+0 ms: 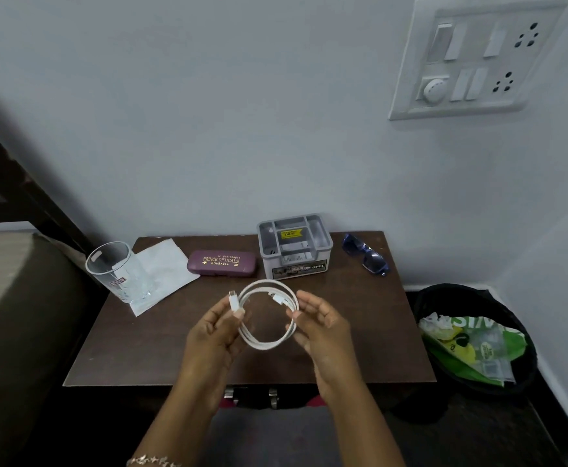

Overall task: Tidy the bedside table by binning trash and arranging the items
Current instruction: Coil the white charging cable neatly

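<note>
Dim, soft, even light; wide-angle edges bend.

A dark bedside table [360, 332] stands against a pale wall [242, 129] bearing a white switchboard [478, 59].

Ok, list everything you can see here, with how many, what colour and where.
table: one, dark brown, against the wall
glass: one, clear, table's rear left corner, on the paper
paper: one, white, under and beside the glass
spectacle case: one, maroon, rear, between paper and organiser
organiser: one, grey, rear centre
sunglasses: one pair, blue, rear right corner
cable: one, white, coiled, held above the table
bin: one, black, floor right of the table
wrappers: several, green, yellow and clear, inside the bin
switchboard: one, white, wall, upper right
bracelet: one, silvery, left wrist
hands: two, left hand and right hand, each pinching the cable
</note>
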{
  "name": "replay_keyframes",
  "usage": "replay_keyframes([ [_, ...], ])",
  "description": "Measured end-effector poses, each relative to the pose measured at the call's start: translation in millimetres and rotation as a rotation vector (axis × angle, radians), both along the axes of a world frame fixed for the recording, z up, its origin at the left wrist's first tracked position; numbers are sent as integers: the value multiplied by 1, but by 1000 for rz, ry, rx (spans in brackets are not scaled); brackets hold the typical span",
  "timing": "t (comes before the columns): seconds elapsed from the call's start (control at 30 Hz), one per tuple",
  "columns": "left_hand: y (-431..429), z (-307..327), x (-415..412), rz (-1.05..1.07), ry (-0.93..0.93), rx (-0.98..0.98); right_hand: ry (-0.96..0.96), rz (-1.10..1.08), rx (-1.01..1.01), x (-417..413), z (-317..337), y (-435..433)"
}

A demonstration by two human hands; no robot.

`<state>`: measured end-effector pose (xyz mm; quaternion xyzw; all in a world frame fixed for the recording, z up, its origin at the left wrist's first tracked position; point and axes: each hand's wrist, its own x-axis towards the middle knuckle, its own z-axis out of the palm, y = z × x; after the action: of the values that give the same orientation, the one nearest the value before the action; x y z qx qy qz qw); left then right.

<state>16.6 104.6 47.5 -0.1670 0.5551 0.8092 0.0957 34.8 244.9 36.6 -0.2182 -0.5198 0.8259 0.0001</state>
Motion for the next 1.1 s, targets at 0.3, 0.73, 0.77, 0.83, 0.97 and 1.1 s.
replay_keyframes([
  [0.3,0,-40,-9,105,-71,-32,-74,-19,143,-7,-32,-2],
  [0.73,25,-72,-32,25,35,-499,-123,-121,239,-18,-63,23],
  [0.77,25,-73,-32,11,53,-543,-128,-121,247,-18,-65,24],
  [0.83,26,-74,-33,-18,90,-622,-134,-126,257,-18,-69,24],
  [0.97,27,-78,-36,-48,139,-693,-158,-134,322,-20,-77,22],
  [1.1,28,-81,-37,-66,173,-684,-177,-138,434,-20,-80,22],
])
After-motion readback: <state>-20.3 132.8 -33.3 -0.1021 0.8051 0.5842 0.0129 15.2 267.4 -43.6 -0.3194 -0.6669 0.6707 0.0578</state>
